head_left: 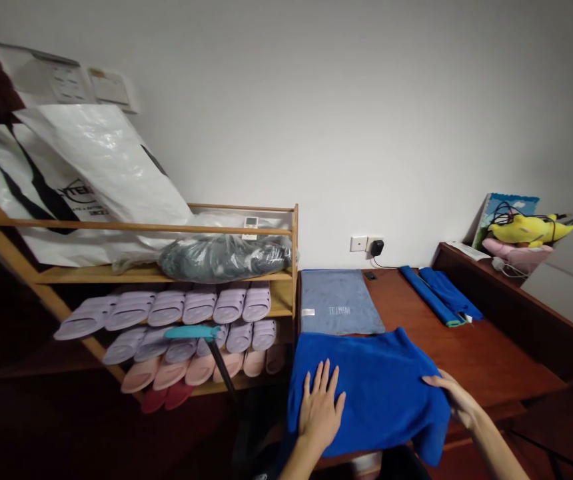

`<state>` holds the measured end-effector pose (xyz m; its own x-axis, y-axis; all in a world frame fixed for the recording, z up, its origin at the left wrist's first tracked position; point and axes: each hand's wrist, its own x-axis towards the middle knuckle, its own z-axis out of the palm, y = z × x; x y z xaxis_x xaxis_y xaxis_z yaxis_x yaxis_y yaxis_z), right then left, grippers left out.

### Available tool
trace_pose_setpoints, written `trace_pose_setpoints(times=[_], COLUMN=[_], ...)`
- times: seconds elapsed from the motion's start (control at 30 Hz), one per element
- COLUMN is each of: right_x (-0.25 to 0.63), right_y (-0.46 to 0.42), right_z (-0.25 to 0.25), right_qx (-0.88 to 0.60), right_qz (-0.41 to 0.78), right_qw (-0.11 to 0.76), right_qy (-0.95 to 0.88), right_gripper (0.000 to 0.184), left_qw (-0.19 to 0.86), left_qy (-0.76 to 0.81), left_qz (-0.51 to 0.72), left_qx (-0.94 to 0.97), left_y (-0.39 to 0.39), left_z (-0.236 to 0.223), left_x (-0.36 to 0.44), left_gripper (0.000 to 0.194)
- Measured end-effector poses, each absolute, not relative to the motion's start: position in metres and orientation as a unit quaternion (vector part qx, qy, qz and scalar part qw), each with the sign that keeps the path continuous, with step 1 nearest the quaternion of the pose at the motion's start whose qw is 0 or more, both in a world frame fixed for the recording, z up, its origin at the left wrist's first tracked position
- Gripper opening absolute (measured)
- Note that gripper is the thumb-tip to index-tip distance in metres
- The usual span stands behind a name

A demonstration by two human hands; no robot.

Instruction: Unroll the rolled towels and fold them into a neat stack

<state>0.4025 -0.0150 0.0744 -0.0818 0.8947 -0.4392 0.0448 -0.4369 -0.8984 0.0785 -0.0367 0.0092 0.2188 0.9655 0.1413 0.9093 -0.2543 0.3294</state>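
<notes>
A bright blue towel lies spread over the front of the brown desk, its lower right corner hanging past the edge. My left hand rests flat on the towel's left part with the fingers spread. At the towel's right edge, my right hand pinches the cloth between thumb and fingers. Just behind it lies a flat grey-blue towel with lettering and a small white label, partly covered by the blue one. A rolled blue cloth and a folded blue cloth lie at the back right of the desk.
Left of the desk stands a wooden rack with purple and pink slippers, a white bag and a plastic-wrapped dark bundle. A raised ledge on the right holds a yellow plush toy. A black plug sits in the wall socket.
</notes>
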Motion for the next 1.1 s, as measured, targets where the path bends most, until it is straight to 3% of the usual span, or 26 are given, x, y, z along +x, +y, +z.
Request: trace_pose_setpoints(times=[0.1,0.27,0.4,0.47,0.53,0.63,0.8,0.93,1.1], right_x=[0.419,0.452,0.467,0.469,0.470,0.470,0.465,0.457,0.451], right_y=[-0.021,-0.011,0.002,0.007,0.008,0.004,-0.003,0.002,0.011], right_z=[0.088,0.101,0.094,0.081,0.061,0.033,0.017,0.026,0.036], right_qx=[-0.541,-0.571,-0.683,-0.732,-0.766,-0.808,-0.809,-0.794,-0.767], right_qz=[0.653,0.566,0.289,0.132,0.063,0.107,0.208,0.253,0.301], right_qw=[0.409,0.442,0.453,0.397,0.334,0.277,0.228,0.228,0.281], right_qy=[-0.336,-0.398,-0.496,-0.538,-0.545,-0.509,-0.500,-0.503,-0.492], right_gripper=[0.051,0.063,0.074,0.074,0.072,0.063,0.032,0.016,0.007], left_qw=[0.087,0.086,0.085,0.083,0.081,0.084,0.100,0.095,0.348], left_qy=[0.603,0.604,0.603,0.607,0.617,0.631,0.666,0.694,0.706], left_qz=[0.167,0.181,0.175,0.174,0.178,0.183,0.173,0.279,0.435], left_qx=[0.775,0.771,0.774,0.771,0.763,0.749,0.719,0.657,0.437], left_y=[-0.037,-0.037,-0.036,-0.037,-0.040,-0.048,-0.053,-0.030,-0.005], left_z=[0.006,0.003,0.004,0.005,0.006,0.005,0.014,0.026,0.020], left_x=[0.076,0.077,0.078,0.078,0.078,0.076,0.071,0.048,0.005], left_gripper=[0.054,0.055,0.055,0.055,0.055,0.056,0.053,0.044,0.055])
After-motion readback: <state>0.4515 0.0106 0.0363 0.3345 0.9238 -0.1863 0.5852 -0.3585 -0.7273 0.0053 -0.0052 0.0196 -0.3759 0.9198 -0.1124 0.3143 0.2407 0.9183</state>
